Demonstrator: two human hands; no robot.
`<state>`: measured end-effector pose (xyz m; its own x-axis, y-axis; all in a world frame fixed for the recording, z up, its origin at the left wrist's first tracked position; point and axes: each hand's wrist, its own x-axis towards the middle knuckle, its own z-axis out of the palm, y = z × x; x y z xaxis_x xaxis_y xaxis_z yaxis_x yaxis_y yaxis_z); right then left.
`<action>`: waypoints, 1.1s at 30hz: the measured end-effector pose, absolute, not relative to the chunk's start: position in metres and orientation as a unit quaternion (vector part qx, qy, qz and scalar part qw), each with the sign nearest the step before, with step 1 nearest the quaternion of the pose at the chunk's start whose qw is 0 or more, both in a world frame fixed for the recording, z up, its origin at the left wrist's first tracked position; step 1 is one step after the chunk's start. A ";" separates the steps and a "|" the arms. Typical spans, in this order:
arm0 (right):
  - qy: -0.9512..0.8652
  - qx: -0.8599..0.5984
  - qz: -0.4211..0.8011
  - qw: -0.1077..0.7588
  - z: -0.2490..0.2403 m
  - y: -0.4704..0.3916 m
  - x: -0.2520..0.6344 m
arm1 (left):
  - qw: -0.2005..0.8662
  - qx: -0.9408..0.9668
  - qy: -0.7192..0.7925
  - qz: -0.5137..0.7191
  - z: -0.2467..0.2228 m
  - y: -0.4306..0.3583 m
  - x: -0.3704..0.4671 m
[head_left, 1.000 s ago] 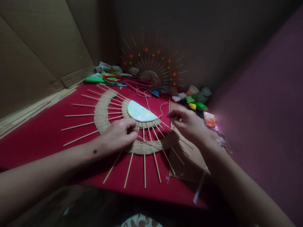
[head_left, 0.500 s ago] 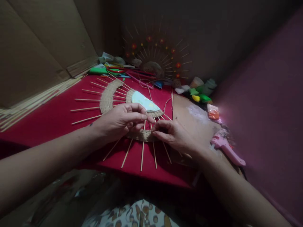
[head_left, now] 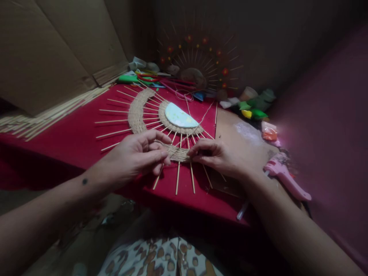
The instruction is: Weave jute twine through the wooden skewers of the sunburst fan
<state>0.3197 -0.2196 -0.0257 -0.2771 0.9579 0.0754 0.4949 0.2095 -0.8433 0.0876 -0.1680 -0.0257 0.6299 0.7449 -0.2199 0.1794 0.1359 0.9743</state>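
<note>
A fan of thin sticks woven with twine lies on the red cloth, with a pale blue half-round piece at its centre. My left hand is over the near left part of the outer woven band, fingers curled and thumb and fingertips apart, with nothing visible between them. At the band's near right part, my right hand pinches at the woven edge; its fingertips hide what they hold. A loose strand of twine runs back from the inner band.
Sticks lie along the cardboard at the left. Behind stand a flowered stick fan and scissors. Clay packets and a pink glue gun are at the right, beside a brown board.
My left hand has moved left, away from my right hand, and its fingers have opened. My right hand stays near the outer band. The whole view has shifted a little.
</note>
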 end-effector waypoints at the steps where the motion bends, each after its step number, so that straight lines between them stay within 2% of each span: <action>1: -0.721 -0.508 0.355 0.311 -0.025 -0.220 0.319 | 0.654 0.621 0.375 0.214 -0.028 -0.172 0.086; 10: -0.799 -0.501 0.231 0.240 -0.028 -0.224 0.312 | 0.616 0.629 0.389 0.270 -0.029 -0.199 0.076; 17: -0.797 -0.528 0.204 0.211 -0.026 -0.226 0.305 | 0.588 0.662 0.379 0.267 -0.030 -0.226 0.077; 26: -0.791 -0.504 0.235 0.254 -0.030 -0.224 0.306 | 0.713 0.574 0.344 0.210 -0.049 -0.261 0.085; 33: -0.838 -0.468 0.172 0.222 -0.030 -0.230 0.305 | 0.703 0.559 0.371 0.237 -0.056 -0.263 0.083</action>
